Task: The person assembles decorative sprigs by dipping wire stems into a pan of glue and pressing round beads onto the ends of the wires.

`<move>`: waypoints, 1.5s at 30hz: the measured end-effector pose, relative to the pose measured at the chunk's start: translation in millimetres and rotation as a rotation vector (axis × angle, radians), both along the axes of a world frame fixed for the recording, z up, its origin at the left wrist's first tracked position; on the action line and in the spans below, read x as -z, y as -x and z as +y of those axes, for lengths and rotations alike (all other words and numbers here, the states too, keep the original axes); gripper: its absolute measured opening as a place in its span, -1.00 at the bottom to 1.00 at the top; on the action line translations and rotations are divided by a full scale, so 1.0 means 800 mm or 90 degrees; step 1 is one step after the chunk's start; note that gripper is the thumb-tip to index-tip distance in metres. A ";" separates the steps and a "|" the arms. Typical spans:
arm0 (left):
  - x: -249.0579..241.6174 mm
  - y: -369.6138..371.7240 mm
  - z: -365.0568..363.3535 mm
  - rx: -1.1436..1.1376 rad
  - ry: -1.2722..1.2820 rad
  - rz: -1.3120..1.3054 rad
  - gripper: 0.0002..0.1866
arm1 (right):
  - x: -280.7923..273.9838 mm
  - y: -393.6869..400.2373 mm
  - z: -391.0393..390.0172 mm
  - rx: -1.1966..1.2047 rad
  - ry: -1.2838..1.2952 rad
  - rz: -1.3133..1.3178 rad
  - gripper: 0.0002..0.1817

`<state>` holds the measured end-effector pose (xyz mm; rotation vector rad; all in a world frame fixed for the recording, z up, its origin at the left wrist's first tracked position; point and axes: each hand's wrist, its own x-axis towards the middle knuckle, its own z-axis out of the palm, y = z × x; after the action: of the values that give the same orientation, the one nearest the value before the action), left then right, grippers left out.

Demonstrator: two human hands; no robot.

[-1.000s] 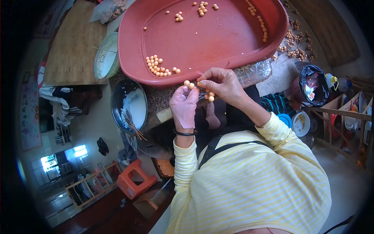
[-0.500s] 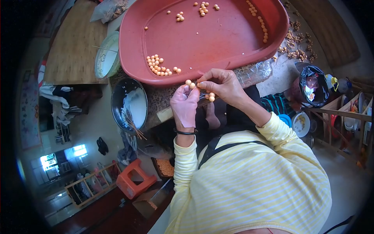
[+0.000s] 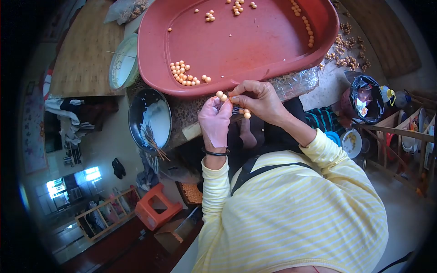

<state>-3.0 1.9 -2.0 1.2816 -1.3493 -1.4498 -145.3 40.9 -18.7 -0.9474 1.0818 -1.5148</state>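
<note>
My left hand (image 3: 215, 122) is closed on a small bunch of orange balls (image 3: 221, 96) on thin stems, near the front rim of a red tub (image 3: 205, 92). Touching its fingertips, my right hand (image 3: 258, 101) pinches something small at the bunch, mostly hidden by the fingers. Below the right fingers, a few more orange balls (image 3: 246, 113) stick out on thin stems. Inside the tub, several loose orange balls (image 3: 181, 73) lie at the near left, with others along the far and right sides.
A black bowl (image 3: 150, 119) with white contents and brown sticks stands left of my hands, beside a pale green basin (image 3: 123, 63). At the right are a bin with a black bag (image 3: 367, 98) and clusters of balls on stems (image 3: 348, 48). A red stool (image 3: 157, 207) stands lower left.
The view has shifted slightly. Both hands stay together at the bunch; the ball between the right fingertips is now less visible.
</note>
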 end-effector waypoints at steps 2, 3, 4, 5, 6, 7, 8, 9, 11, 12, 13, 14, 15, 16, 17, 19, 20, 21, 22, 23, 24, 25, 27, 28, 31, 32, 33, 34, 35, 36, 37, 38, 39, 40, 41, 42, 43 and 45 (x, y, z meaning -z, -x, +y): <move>0.006 -0.003 -0.004 0.010 -0.008 0.016 -0.89 | 0.003 0.000 0.000 -0.006 0.004 -0.016 -0.91; 0.007 -0.004 -0.005 0.015 -0.010 0.023 -0.88 | 0.004 0.000 0.000 -0.009 0.007 -0.024 -0.90; 0.005 -0.005 -0.006 0.015 -0.008 0.023 -0.88 | 0.003 0.001 -0.001 -0.008 0.009 -0.024 -0.90; 0.000 -0.006 -0.006 0.016 -0.032 0.013 -0.88 | 0.001 0.001 -0.001 -0.009 0.007 -0.034 -0.89; -0.005 -0.007 -0.006 0.016 -0.057 0.002 -0.87 | -0.001 0.002 -0.001 -0.010 0.005 -0.044 -0.87; -0.011 -0.007 -0.005 0.017 -0.082 -0.008 -0.87 | -0.004 0.003 0.000 -0.011 0.002 -0.054 -0.85; -0.014 -0.007 -0.005 0.017 -0.106 -0.017 -0.86 | -0.006 0.005 0.000 -0.012 0.001 -0.063 -0.83; -0.016 -0.005 -0.005 0.018 -0.103 -0.017 -0.86 | -0.009 0.006 0.001 -0.011 0.003 -0.062 -0.83; -0.018 -0.002 -0.004 -0.003 -0.094 0.013 -0.86 | -0.011 0.009 0.001 0.010 0.000 -0.086 -0.82; -0.019 0.000 -0.003 -0.013 -0.090 0.028 -0.86 | -0.013 0.011 0.002 0.021 -0.003 -0.097 -0.82; -0.019 0.000 -0.003 -0.023 -0.086 0.043 -0.86 | -0.014 0.012 0.003 0.032 -0.006 -0.108 -0.81; -0.019 0.000 -0.003 -0.023 -0.086 0.042 -0.86 | -0.014 0.013 0.004 0.032 -0.006 -0.109 -0.81; -0.019 -0.001 -0.004 -0.020 -0.075 0.043 -0.85 | -0.015 0.013 0.005 0.049 -0.002 -0.107 -0.80; -0.019 -0.002 -0.004 -0.017 -0.064 0.043 -0.85 | -0.015 0.013 0.007 0.066 0.002 -0.106 -0.80; -0.018 -0.004 -0.005 -0.016 -0.053 0.041 -0.85 | -0.014 0.013 0.007 0.081 0.006 -0.107 -0.79; -0.018 -0.004 -0.005 -0.015 -0.042 0.041 -0.84 | -0.016 0.014 0.010 0.096 0.009 -0.106 -0.78; -0.018 -0.003 -0.004 -0.025 -0.023 0.036 -0.84 | -0.019 0.014 0.013 0.085 0.005 -0.098 -0.77; -0.017 -0.001 -0.004 -0.034 -0.003 0.031 -0.84 | -0.021 0.014 0.016 0.074 0.001 -0.090 -0.75; -0.017 0.000 -0.003 -0.044 0.016 0.026 -0.84 | -0.024 0.014 0.018 0.063 -0.004 -0.082 -0.73; -0.017 0.001 -0.002 -0.054 0.035 0.021 -0.84 | -0.025 0.013 0.020 0.052 -0.008 -0.073 -0.71; -0.017 0.002 -0.002 -0.054 0.034 0.020 -0.84 | -0.025 0.012 0.021 0.051 -0.009 -0.075 -0.71; -0.016 0.002 -0.001 -0.054 0.042 0.011 -0.84 | -0.026 0.010 0.021 0.036 -0.012 -0.071 -0.70; -0.014 0.003 -0.001 -0.052 0.056 -0.007 -0.84 | -0.027 0.005 0.021 0.008 -0.019 -0.063 -0.66; -0.014 0.003 -0.001 -0.051 0.064 -0.016 -0.84 | -0.027 0.004 0.022 -0.006 -0.023 -0.059 -0.64; -0.018 0.002 -0.001 -0.047 0.012 0.023 -0.84 | -0.017 0.002 0.019 -0.018 -0.023 -0.096 -0.62; -0.019 0.001 -0.001 -0.044 -0.013 0.045 -0.83 | -0.012 0.002 0.018 -0.024 -0.022 -0.112 -0.61; -0.020 0.000 -0.002 -0.042 -0.038 0.066 -0.83 | -0.010 0.002 0.018 -0.029 -0.021 -0.129 -0.61; -0.021 -0.001 -0.002 -0.042 -0.037 0.066 -0.83 | -0.009 0.001 0.017 -0.030 -0.020 -0.129 -0.61; -0.021 -0.003 -0.002 -0.032 -0.050 0.077 -0.83 | -0.008 0.000 0.017 -0.030 -0.021 -0.124 -0.61; -0.022 -0.005 -0.003 -0.022 -0.062 0.088 -0.82 | -0.007 0.000 0.017 -0.030 -0.021 -0.118 -0.62; -0.022 -0.006 -0.003 -0.011 -0.074 0.100 -0.82 | -0.006 0.000 0.017 -0.030 -0.022 -0.112 -0.62; -0.023 -0.006 -0.004 0.000 -0.087 0.112 -0.82 | -0.006 0.001 0.017 -0.030 -0.023 -0.106 -0.63; -0.022 -0.006 -0.005 0.000 -0.087 0.113 -0.82 | -0.007 0.002 0.016 -0.029 -0.022 -0.105 -0.63; -0.021 -0.007 -0.006 0.004 -0.087 0.121 -0.81 | -0.009 0.003 0.015 -0.031 -0.030 -0.109 -0.64; -0.019 -0.008 -0.007 0.009 -0.087 0.129 -0.81 | -0.011 0.004 0.015 -0.032 -0.038 -0.112 -0.65; -0.017 -0.009 -0.008 0.014 -0.087 0.137 -0.80 | -0.013 0.004 0.014 -0.034 -0.046 -0.116 -0.66; -0.017 -0.010 -0.008 0.020 -0.088 0.144 -0.80 | -0.013 0.004 0.015 -0.034 -0.054 -0.121 -0.67; -0.018 -0.010 -0.008 0.018 -0.088 0.142 -0.80 | -0.013 0.004 0.015 -0.033 -0.048 -0.123 -0.68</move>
<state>4.9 -4.2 12.5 1.1504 -1.1405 -1.6754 -148.7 52.5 -8.4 -0.7554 0.9607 -1.4799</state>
